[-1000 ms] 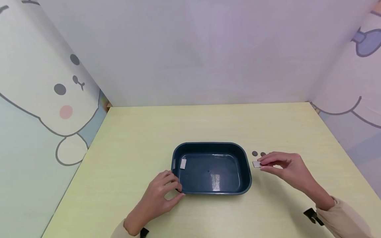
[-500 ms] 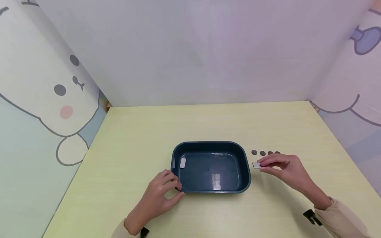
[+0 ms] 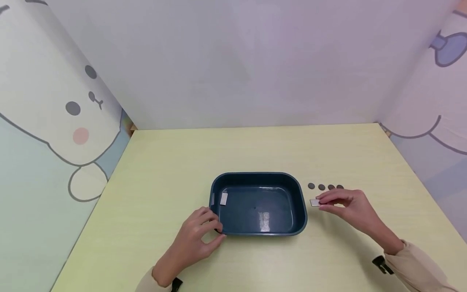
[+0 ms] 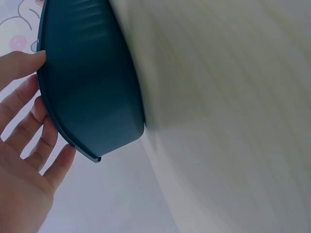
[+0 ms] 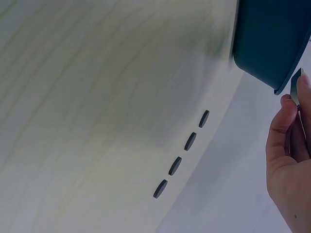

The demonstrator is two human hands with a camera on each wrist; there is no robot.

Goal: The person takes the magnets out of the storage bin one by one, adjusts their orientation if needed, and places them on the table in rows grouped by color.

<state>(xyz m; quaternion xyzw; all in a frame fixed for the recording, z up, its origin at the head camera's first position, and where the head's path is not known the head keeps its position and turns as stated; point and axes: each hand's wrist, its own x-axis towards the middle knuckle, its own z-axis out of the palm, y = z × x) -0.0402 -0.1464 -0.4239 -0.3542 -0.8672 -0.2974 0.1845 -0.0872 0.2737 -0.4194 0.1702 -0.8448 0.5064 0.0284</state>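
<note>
A dark blue rectangular plastic basin [image 3: 259, 234] stands on the table. My left hand [image 3: 200, 235] holds its near left corner, thumb and fingertips at the rim; the left wrist view has the thumb [image 4: 30, 63] on the rim too. Just right of the basin, my right hand [image 3: 350, 206] pinches a small thin rectangular tile [image 3: 314, 202] between thumb and fingers, its whitish face up. The fingers cover part of it. A similar white tile [image 3: 223, 199] lies inside the basin near the left wall.
Several small dark grey discs [image 3: 321, 187] lie in a row on the pale wood table [image 3: 175, 162], beyond my right hand. White panels [image 3: 248, 61] close off the back, with cartoon-printed sides. A grey patch [image 3: 213, 199] shows on the basin's inner left wall, perhaps a reflection.
My right hand has shifted slightly towards me relative to the discs, so more of them show behind it. It keeps its pinch on the tile. My left hand stays at the basin's corner.
</note>
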